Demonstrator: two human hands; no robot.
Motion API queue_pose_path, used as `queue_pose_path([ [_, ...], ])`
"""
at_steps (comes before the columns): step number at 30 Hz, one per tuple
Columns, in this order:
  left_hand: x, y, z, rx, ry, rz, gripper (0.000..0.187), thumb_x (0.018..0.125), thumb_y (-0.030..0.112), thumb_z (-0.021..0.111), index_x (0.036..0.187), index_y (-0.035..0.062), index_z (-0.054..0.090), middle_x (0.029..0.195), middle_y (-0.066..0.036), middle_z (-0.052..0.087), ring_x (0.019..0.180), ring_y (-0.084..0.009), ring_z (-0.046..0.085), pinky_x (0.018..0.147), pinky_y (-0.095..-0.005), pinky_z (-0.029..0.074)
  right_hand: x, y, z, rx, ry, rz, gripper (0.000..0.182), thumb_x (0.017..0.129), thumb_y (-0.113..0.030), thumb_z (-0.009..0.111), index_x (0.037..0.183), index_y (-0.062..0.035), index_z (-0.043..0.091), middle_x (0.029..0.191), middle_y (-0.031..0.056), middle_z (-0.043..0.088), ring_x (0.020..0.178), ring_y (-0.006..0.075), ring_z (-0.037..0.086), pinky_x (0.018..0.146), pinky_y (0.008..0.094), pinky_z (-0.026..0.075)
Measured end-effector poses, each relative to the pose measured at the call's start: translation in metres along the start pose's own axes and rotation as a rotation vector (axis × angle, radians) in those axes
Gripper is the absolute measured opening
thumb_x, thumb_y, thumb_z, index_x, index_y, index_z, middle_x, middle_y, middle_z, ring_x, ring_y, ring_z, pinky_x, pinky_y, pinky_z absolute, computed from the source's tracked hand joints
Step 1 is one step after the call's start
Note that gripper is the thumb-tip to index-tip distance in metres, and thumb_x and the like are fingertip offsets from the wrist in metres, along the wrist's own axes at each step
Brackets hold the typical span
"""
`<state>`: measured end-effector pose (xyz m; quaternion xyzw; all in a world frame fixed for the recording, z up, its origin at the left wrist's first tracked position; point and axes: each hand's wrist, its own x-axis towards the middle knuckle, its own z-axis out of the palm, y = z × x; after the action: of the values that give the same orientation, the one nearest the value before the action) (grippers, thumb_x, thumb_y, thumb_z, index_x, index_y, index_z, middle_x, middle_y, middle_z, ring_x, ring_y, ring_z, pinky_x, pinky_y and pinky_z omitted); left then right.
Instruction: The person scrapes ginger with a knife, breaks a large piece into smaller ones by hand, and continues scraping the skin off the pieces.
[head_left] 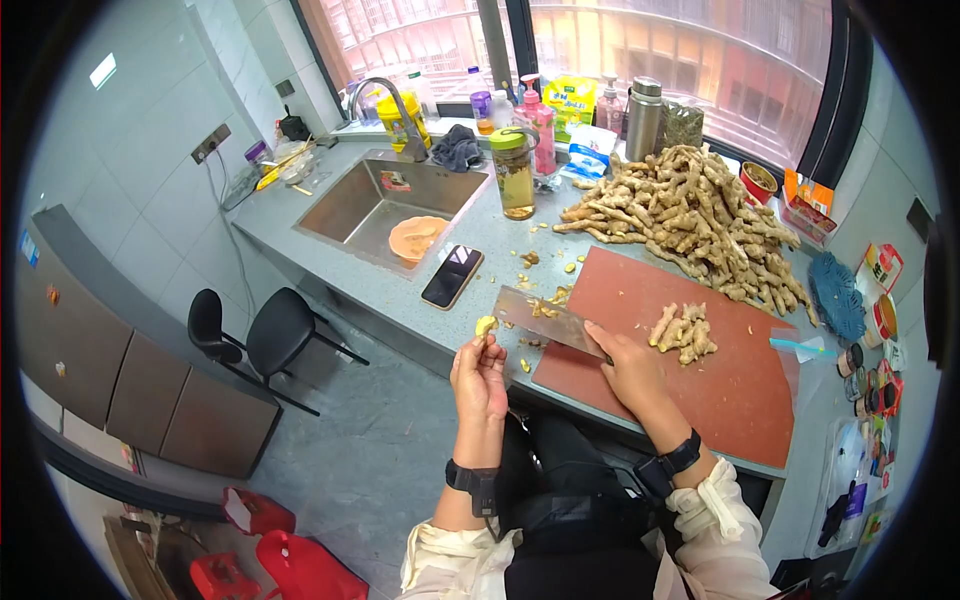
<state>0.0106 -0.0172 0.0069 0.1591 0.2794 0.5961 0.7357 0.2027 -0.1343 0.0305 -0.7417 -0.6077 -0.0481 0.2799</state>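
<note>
My left hand [479, 378] is closed in a pinch on a small piece of ginger [486, 327] with yellow flesh showing, held up at the counter's front edge. In my right hand [632, 370] is a cleaver [550, 321], its broad blade pointing left over the edge of the red-brown cutting board [720, 400]. The blade's tip is close to the ginger piece. A small cluster of ginger pieces [684, 333] lies on the board, right of my right hand. Behind the board rises a large heap of ginger roots [690, 215]. Ginger scraps [545, 305] are scattered left of the board.
A phone [453, 276] lies near the sink [345, 215], which holds an orange bowl [418, 239]. Behind stand a green-lidded bottle of tea [513, 175] and a steel flask [643, 120]. Jars and packets line the right side. A black chair [285, 335] stands on the floor at left.
</note>
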Motion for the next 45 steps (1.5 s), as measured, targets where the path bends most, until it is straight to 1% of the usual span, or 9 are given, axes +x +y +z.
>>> queue_pose_path([
  [3, 0.009, -0.014, -0.010, -0.004, -0.013, -0.085, 0.015, 0.090, 0.013, 0.061, 0.102, 0.0035, 0.061, 0.099, -0.009, 0.067, 0.087, -0.0174, 0.063, 0.083, -0.0356, 0.051, -0.001, -0.017, -0.013, 0.143, 0.013, -0.064, 0.065, 0.071, -0.004, 0.069, 0.131, -0.0279, 0.057, 0.079, 0.0066, 0.062, 0.071, 0.0303, 0.065, 0.061, 0.0420, 0.054],
  [6, 0.004, -0.028, -0.008, -0.073, -0.108, -0.151, 0.036, 0.095, 0.026, 0.058, 0.124, 0.0049, 0.055, 0.121, -0.009, 0.062, 0.110, -0.0239, 0.060, 0.099, -0.0403, 0.048, 0.000, -0.030, -0.012, 0.147, -0.013, -0.159, 0.064, 0.070, -0.003, 0.069, 0.129, -0.0267, 0.059, 0.074, 0.0060, 0.057, 0.066, 0.0283, 0.063, 0.060, 0.0408, 0.053],
  [14, -0.003, -0.028, -0.006, -0.146, -0.078, -0.204, 0.033, 0.095, 0.017, 0.056, 0.125, 0.0035, 0.053, 0.123, -0.011, 0.061, 0.115, -0.0258, 0.059, 0.099, -0.0422, 0.049, 0.003, -0.043, -0.018, 0.065, 0.011, -0.210, 0.061, 0.069, -0.005, 0.071, 0.127, -0.0230, 0.060, 0.074, 0.0062, 0.058, 0.067, 0.0261, 0.063, 0.059, 0.0393, 0.053],
  [17, -0.001, -0.022, -0.011, -0.178, -0.058, -0.157, 0.026, 0.093, 0.014, 0.059, 0.117, 0.0043, 0.058, 0.114, -0.009, 0.064, 0.106, -0.0217, 0.062, 0.095, -0.0407, 0.050, 0.001, -0.035, -0.012, 0.109, -0.012, -0.147, 0.064, 0.070, -0.004, 0.071, 0.128, -0.0255, 0.060, 0.078, 0.0062, 0.061, 0.069, 0.0276, 0.064, 0.060, 0.0398, 0.053],
  [19, -0.002, -0.006, -0.008, -0.190, -0.259, -0.112, 0.017, 0.090, 0.011, 0.062, 0.106, 0.0052, 0.062, 0.103, -0.006, 0.067, 0.093, -0.0167, 0.063, 0.090, -0.0371, 0.051, 0.000, -0.022, -0.006, 0.139, -0.025, -0.099, 0.065, 0.070, -0.004, 0.070, 0.129, -0.0269, 0.059, 0.079, 0.0062, 0.062, 0.070, 0.0283, 0.065, 0.061, 0.0400, 0.053],
  [20, -0.006, -0.001, -0.005, -0.118, -0.157, -0.111, 0.008, 0.088, 0.009, 0.064, 0.095, 0.0069, 0.063, 0.094, -0.005, 0.067, 0.084, -0.0124, 0.061, 0.085, -0.0331, 0.050, 0.001, -0.015, -0.004, 0.130, -0.006, -0.067, 0.066, 0.070, -0.003, 0.070, 0.130, -0.0280, 0.059, 0.080, 0.0061, 0.063, 0.071, 0.0289, 0.065, 0.061, 0.0403, 0.054],
  [29, -0.007, -0.010, 0.000, 0.148, -0.220, 0.036, 0.042, 0.090, 0.013, 0.065, 0.127, 0.0006, 0.049, 0.124, -0.011, 0.059, 0.113, -0.0248, 0.060, 0.097, -0.0372, 0.049, 0.003, -0.039, -0.023, 0.200, 0.000, -0.184, 0.060, 0.071, -0.002, 0.069, 0.126, -0.0249, 0.062, 0.077, 0.0062, 0.061, 0.067, 0.0280, 0.064, 0.059, 0.0402, 0.053],
  [40, -0.003, -0.007, -0.013, 0.204, -0.256, 0.136, 0.036, 0.091, 0.014, 0.065, 0.122, 0.0002, 0.052, 0.121, -0.010, 0.060, 0.110, -0.0220, 0.060, 0.094, -0.0352, 0.050, 0.001, -0.036, -0.014, 0.224, 0.040, -0.182, 0.054, 0.073, -0.005, 0.070, 0.123, -0.0235, 0.064, 0.075, 0.0062, 0.062, 0.067, 0.0277, 0.064, 0.057, 0.0399, 0.052],
  [45, -0.007, -0.006, -0.013, 0.192, -0.191, 0.147, 0.025, 0.092, 0.013, 0.063, 0.114, 0.0019, 0.056, 0.112, -0.008, 0.064, 0.101, -0.0175, 0.063, 0.091, -0.0334, 0.050, -0.005, -0.026, -0.005, 0.265, -0.062, -0.121, 0.057, 0.073, -0.002, 0.069, 0.126, -0.0231, 0.062, 0.089, 0.0073, 0.067, 0.078, 0.0291, 0.067, 0.065, 0.0402, 0.055],
])
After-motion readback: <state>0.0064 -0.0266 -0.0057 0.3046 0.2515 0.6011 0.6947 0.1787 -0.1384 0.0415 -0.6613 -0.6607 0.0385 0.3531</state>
